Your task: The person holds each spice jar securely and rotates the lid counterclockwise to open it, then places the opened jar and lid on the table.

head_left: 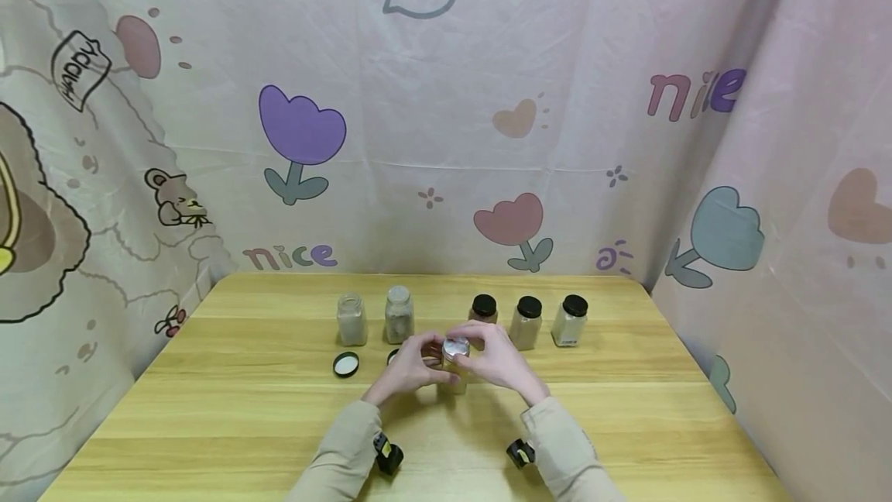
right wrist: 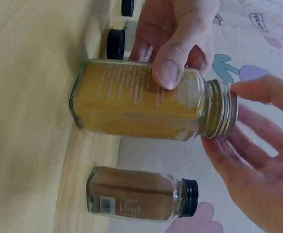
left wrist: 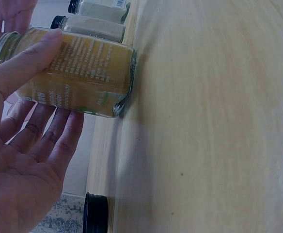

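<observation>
Right wrist view: the left hand [right wrist: 180,41] grips the yellow jar [right wrist: 127,104] bodily, seemingly to steady it; the right hand [right wrist: 262,162] pinches its silver rim [right wrist: 232,114].

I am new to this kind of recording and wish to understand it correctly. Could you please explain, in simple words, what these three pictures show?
There is no robot: these are a person's two bare hands. The wide picture comes from a camera on the head, looking forward and down. The two close ones come from cameras on the left and right wrists, and look turned sideways. On the wooden table, two jars without black lids stand at the left and three black-lidded jars farther right. Two loose black lids lie in front of the left jars, one partly hidden by the left hand. That hand holds the body of another glass jar, with yellow-brown contents, and the right hand has its fingers around its silvery top.
</observation>
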Available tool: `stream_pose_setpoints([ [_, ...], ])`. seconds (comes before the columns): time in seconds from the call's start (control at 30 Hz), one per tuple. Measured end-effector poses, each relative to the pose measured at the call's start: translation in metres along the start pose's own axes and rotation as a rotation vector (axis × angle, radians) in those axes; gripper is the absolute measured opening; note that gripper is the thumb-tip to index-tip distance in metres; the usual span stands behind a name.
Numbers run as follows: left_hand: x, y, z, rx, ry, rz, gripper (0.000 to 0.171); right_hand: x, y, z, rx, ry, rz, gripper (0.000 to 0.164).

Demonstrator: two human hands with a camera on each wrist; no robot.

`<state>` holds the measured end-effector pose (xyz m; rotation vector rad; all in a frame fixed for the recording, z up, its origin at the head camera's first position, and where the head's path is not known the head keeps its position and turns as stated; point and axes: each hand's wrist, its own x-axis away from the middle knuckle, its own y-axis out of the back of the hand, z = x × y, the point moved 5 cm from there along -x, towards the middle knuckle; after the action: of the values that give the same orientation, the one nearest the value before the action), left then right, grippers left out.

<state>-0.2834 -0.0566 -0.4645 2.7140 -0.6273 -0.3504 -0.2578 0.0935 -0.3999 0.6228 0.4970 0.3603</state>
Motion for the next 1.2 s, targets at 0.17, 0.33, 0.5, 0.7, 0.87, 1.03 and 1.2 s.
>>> stream_pose_setpoints([
  [0.17,-0.0002,0.0003,-0.0005,-0.021,-0.002,0.001,0.047,0.0005,0.0003,-0.0013,0.031,0.038,-0.12,0.03],
  [0.33,-0.0004,-0.0002,-0.0015,-0.023,0.0,-0.001,0.045,-0.0008,0.0018,-0.0012,0.218,0.025,-0.313,0.032],
  [0.5,-0.001,-0.0001,-0.0018,-0.022,0.006,-0.007,0.043,-0.0034,0.0002,-0.001,0.247,-0.015,-0.267,0.03],
  [0.7,-0.002,-0.0005,-0.0015,-0.021,0.001,-0.001,0.044,-0.0061,0.001,0.0012,0.232,-0.032,-0.188,0.027],
  [0.87,-0.0016,-0.0008,-0.0008,-0.016,0.002,0.004,0.045,-0.0062,0.001,-0.0001,0.144,-0.06,-0.126,0.028],
  [1.03,-0.0012,-0.0007,0.0006,-0.019,0.009,0.005,0.047,-0.0048,0.0012,-0.0017,0.083,-0.056,-0.072,0.028],
  [1.2,-0.0012,-0.0006,0.0014,-0.013,0.013,0.001,0.048,-0.0028,0.0007,-0.0035,0.002,-0.032,-0.01,0.033],
])
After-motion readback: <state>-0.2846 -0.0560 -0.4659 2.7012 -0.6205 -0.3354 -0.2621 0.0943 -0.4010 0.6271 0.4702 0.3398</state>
